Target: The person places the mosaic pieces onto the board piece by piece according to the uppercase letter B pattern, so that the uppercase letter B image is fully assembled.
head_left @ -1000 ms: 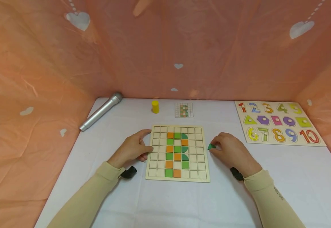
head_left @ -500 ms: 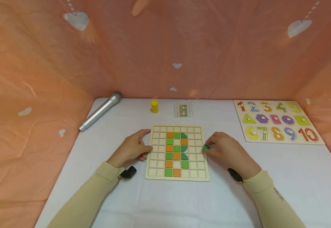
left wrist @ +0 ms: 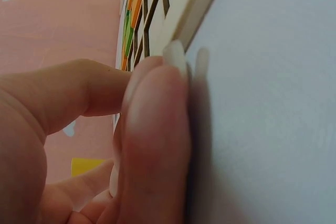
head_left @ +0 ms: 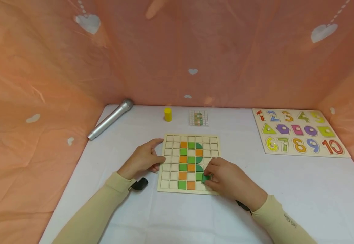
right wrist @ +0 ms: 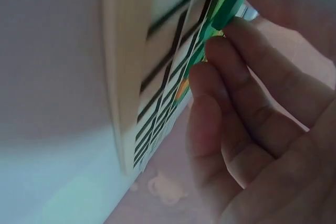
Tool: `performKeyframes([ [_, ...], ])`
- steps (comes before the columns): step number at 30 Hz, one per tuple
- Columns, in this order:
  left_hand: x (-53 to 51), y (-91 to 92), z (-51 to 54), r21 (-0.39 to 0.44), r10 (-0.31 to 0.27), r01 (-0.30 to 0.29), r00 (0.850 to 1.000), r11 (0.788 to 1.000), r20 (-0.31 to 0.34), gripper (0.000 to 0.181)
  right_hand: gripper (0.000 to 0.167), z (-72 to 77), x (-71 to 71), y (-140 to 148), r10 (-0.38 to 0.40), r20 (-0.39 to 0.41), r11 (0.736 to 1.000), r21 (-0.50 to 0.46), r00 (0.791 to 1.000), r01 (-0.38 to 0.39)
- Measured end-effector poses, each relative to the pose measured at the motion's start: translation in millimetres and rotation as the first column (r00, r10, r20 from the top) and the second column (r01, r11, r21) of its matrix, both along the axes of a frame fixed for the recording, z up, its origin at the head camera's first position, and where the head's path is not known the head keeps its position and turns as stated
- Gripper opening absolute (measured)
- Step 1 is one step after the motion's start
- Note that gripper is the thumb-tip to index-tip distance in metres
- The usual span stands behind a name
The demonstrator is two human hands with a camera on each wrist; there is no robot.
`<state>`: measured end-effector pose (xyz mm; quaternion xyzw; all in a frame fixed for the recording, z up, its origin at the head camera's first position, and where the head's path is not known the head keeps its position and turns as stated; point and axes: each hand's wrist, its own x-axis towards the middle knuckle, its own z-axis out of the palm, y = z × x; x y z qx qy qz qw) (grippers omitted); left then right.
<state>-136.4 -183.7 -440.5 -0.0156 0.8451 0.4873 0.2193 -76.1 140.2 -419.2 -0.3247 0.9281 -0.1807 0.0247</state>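
Observation:
A square wooden grid board lies on the table, with orange, light green and dark green tiles in its middle columns. My left hand rests at its left side: the index fingertip is by the upper left corner, the thumb on the edge. In the left wrist view, the fingers are close beside the board's rim. My right hand is over the board's lower right part, pinching a small dark green tile between thumb and fingertips. The tile's full outline is partly hidden by the fingers.
Behind the board are a small pattern card and a yellow cylinder. A silver microphone lies at the back left. To the right is a number and shape puzzle board. Orange cloth walls the table's back and sides.
My right hand has carried the dark green tile leftward and nearer, from beside the board to over its lower right part. The left hand stays at the left edge.

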Motion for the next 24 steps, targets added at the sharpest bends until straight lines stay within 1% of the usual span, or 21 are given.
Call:
performKeyframes([
  [5,0.7,-0.2,0.9,-0.015,0.0,0.0,1.0,1.0,-0.002,0.084,0.015,-2.3,6.4,-7,0.033,0.011,0.999,-0.005,0.999,-0.033],
  [10,0.6,-1.5,0.9,-0.017,-0.007,0.007,1.0,1.0,-0.008,0.083,0.014,-4.9,7.5,-10,0.064,-0.017,0.998,-0.017,0.998,-0.064],
  [15,-0.8,-1.9,1.8,-0.022,-0.013,0.013,1.0,1.0,-0.01,0.083,0.014,-5.1,7.5,-11,0.069,-0.039,0.997,-0.019,0.997,-0.069],
  [24,-1.6,-1.4,-1.0,-0.007,-0.018,0.017,1.0,1.0,-0.005,0.084,0.013,-7.6,9.8,-15,0.091,-0.064,0.996,-0.01,0.994,-0.092],
])
